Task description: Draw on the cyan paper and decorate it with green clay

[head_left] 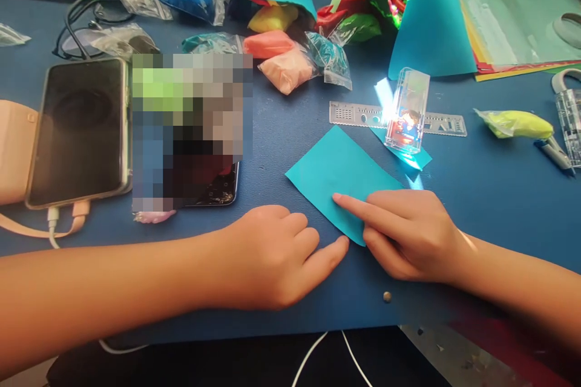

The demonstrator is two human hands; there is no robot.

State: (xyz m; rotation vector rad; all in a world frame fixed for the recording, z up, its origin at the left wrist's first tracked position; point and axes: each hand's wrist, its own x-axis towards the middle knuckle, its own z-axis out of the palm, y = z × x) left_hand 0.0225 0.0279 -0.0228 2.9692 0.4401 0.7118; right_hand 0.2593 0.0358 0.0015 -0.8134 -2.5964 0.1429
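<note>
A piece of blue paper [333, 169] lies at a slant on the table, its right side hidden under my right hand [408, 233]. The index finger of that hand is stretched out and presses on the paper, with the thumb at the paper's edge and the other fingers curled. My left hand [279, 257] rests palm down beside the sheet. Its fingers are folded in, apart from one digit that reaches to the paper's near edge. No object shows in the left hand.
Behind the paper are a clear ruler [345, 113] and a shiny transparent case [411, 112]. Bagged clay [288, 69] and blue sheets [433, 30] line the back. A phone [82, 130] with cables lies left. A small round bead [387, 297] sits near the table's front edge.
</note>
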